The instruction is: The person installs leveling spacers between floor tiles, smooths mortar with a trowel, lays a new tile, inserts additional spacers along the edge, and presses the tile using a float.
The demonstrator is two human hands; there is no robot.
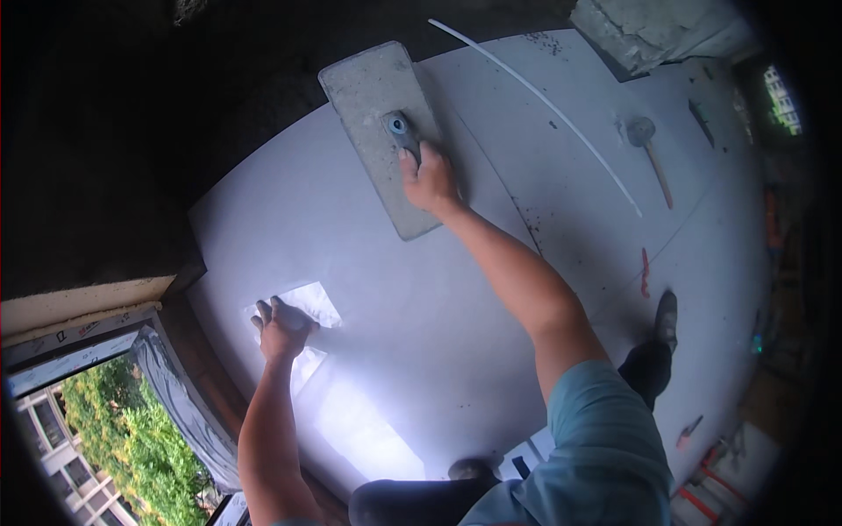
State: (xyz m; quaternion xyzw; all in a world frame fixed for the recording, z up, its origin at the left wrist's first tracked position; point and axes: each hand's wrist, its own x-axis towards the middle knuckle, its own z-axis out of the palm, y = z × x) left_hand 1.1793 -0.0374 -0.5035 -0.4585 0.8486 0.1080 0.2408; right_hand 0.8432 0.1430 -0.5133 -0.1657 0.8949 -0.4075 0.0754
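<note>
My right hand is wrapped round the handle of a large rectangular grey float, which lies on the pale floor tiles. The float sits near the far edge of the tiles, its long side slanting away to the left. Lower and to the left, my left hand presses down on the tile with its fingers spread, beside a bright patch of reflected light. Nothing shows in that hand.
A mallet and a long thin white strip lie to the right. Nearer are a red strip and my shoe. A grey-white bag stands far right. A window frame borders the lower left; dark ground lies beyond the tiles.
</note>
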